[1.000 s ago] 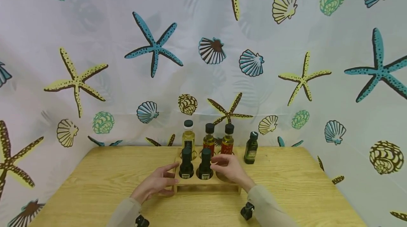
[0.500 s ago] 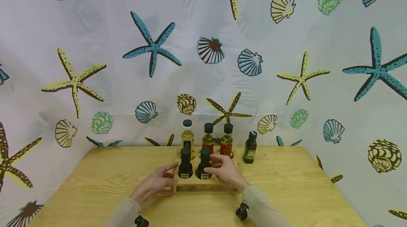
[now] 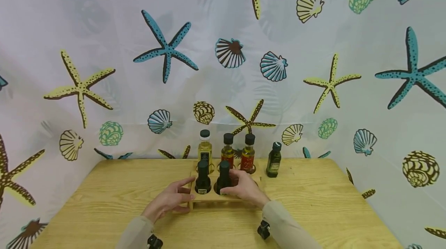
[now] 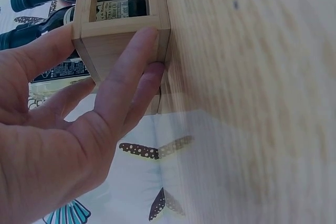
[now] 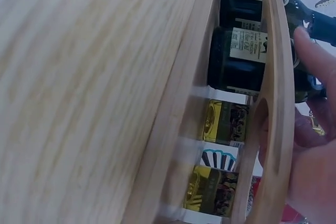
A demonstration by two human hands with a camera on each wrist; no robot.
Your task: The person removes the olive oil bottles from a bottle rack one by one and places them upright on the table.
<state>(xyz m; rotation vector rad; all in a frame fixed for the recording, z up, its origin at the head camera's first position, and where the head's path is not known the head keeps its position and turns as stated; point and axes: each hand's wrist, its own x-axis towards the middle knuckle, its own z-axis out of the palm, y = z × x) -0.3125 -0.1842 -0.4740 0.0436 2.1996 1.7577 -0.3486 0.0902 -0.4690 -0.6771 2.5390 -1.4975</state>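
A wooden bottle rack [image 3: 223, 198] stands on the table with bottles in its round holes. My right hand [image 3: 245, 189] holds the dark olive oil bottle [image 3: 224, 176] in the middle front hole. In the right wrist view the thumb lies at that bottle's [image 5: 245, 59] shoulder, its base inside the rack. My left hand [image 3: 170, 199] touches the rack's left end with fairly straight fingers; the left wrist view has them against the end piece [image 4: 113, 45]. Another dark bottle [image 3: 203, 179] fills the front left hole, closest to the left hand.
Behind are a pale yellow oil bottle [image 3: 204, 150] and two red-labelled oil bottles [image 3: 227, 153] in the back row. A small dark green bottle [image 3: 274, 162] stands on the table [image 3: 313, 202] right of the rack. A cloth [image 3: 122, 78] with starfish and shells hangs behind.
My right hand has moved left, its thumb and fingers closing around the middle front bottle. The left hand stays at the rack's left end, and the bottles keep their places.
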